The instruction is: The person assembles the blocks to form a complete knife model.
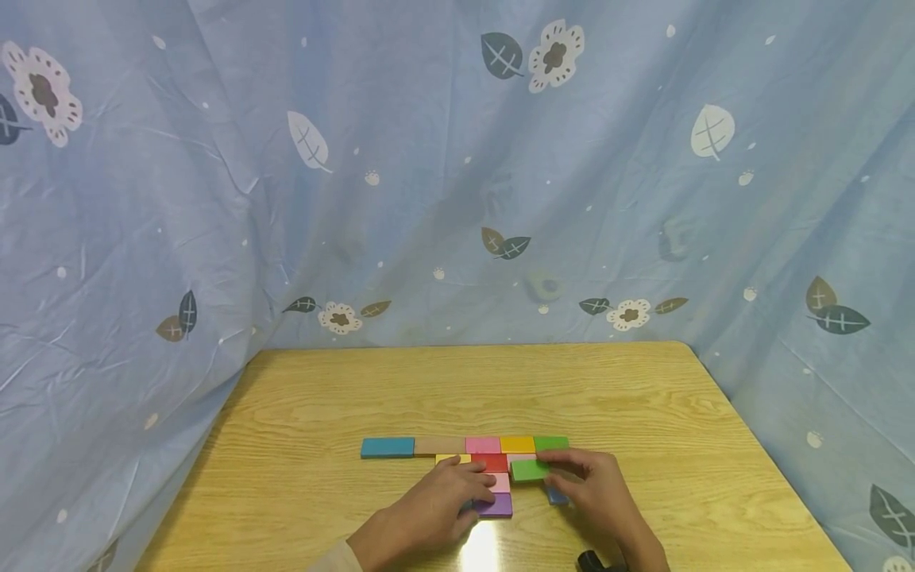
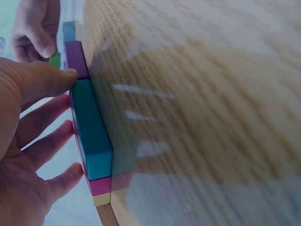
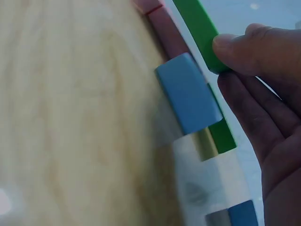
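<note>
In the head view my left hand (image 1: pixel 438 502) rests over a cluster of flat blocks, its fingers spread across red (image 1: pixel 492 461), light pink (image 1: pixel 501 483) and purple (image 1: pixel 495 506) ones. The left wrist view has the thumb at the seam of the purple block and a teal block (image 2: pixel 91 129), the other fingertips along the blocks' side. Between thumb and fingers my right hand (image 1: pixel 599 488) pinches a green block (image 1: pixel 527 472) by one end, raised above the others. Under that hand lies a blue block (image 3: pixel 188 96), partly hidden in the head view.
Behind the cluster runs a row of blocks: blue (image 1: pixel 388 449), tan (image 1: pixel 439 446), pink (image 1: pixel 483 445), orange-yellow (image 1: pixel 517 444) and green (image 1: pixel 551 442). A black object (image 1: pixel 592 561) shows by the right wrist. Patterned blue curtain (image 1: pixel 429 199) hangs around the wooden table (image 1: pixel 300 397).
</note>
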### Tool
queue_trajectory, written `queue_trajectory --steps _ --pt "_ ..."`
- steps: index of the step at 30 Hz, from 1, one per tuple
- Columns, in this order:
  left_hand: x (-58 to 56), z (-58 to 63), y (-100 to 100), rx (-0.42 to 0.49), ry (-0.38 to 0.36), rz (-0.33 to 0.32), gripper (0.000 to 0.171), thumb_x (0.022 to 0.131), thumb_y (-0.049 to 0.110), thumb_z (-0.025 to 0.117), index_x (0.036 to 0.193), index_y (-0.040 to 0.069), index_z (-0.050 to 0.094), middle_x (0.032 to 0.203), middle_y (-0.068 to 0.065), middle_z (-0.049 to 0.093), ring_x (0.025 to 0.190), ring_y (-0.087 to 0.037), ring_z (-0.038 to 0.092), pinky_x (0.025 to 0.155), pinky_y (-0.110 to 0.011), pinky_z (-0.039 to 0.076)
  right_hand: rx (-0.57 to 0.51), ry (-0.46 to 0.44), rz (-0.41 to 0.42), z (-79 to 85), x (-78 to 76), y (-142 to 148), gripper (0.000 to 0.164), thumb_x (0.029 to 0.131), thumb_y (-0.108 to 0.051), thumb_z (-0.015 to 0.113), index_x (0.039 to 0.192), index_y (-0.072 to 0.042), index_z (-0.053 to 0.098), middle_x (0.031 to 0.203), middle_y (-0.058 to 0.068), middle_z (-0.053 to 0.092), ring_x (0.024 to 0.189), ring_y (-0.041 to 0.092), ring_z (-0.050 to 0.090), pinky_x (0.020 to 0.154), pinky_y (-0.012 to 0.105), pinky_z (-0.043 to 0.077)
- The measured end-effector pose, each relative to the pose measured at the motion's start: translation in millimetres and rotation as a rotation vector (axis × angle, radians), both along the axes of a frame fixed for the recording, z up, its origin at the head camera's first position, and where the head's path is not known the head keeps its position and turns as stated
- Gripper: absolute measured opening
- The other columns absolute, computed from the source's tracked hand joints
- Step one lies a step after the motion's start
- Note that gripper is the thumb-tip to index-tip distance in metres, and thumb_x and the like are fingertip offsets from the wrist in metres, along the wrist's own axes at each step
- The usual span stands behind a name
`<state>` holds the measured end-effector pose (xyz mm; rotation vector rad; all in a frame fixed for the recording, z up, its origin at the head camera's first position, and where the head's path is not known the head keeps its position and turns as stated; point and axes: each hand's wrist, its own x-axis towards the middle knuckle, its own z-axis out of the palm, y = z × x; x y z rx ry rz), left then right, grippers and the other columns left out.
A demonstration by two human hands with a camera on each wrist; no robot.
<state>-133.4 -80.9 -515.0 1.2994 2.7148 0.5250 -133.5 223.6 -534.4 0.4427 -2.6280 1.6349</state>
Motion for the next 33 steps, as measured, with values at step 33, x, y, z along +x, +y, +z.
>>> queue_trajectory --steps 33 --pt "0.9 -0.8 -2.1 0.031 -0.005 0.012 0.03 0.097 0.013 0.077 0.125 0.022 0.083 0.147 0.006 0.071 0.146 -0.022 0.062 0.12 -0.064 0.051 0.051 0.057 -0.114 -5.7 14.0 -3.9 0.034 0.085 0.0 0.091 0.112 -0.02 0.087 0.113 -0.009 0.084 0.114 0.001 0.074 0.097 0.016 0.061"
